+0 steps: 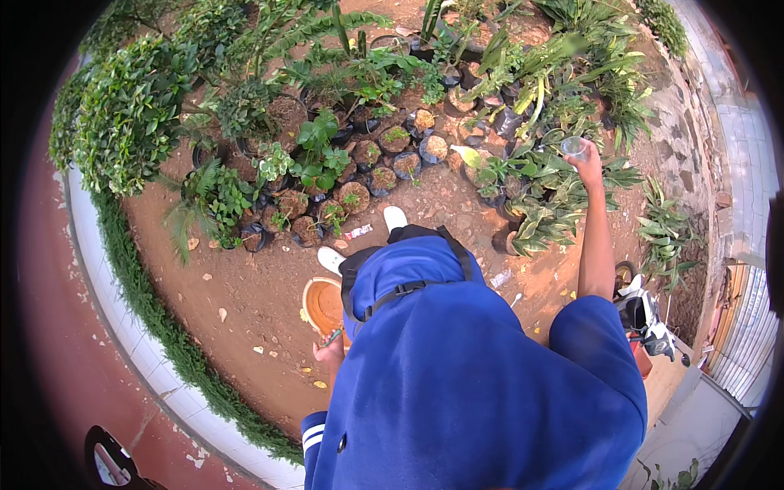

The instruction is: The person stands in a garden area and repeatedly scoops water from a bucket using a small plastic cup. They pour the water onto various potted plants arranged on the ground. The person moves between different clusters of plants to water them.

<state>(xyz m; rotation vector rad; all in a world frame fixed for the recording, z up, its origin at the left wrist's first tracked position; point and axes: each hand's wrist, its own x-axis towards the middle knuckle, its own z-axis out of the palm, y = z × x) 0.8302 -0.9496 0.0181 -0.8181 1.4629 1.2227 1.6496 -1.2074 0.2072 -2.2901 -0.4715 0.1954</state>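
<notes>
My right hand is stretched out to the right over variegated leafy plants, with its fingers closed on a clear plastic cup. Low on my left side, my left hand holds a small green-handled tool, whose kind I cannot tell. That hand is at the near rim of an orange-brown plastic basin, which is partly hidden by my blue clothing. Ahead of my white shoes stand several black plastic grow bags of soil, some with small green seedlings.
Leafy shrubs stand at the left, beyond a low green hedge with a white tiled curb. Plastic litter and dry leaves lie on the soil. A motorcycle stands at the right, near a stone edging.
</notes>
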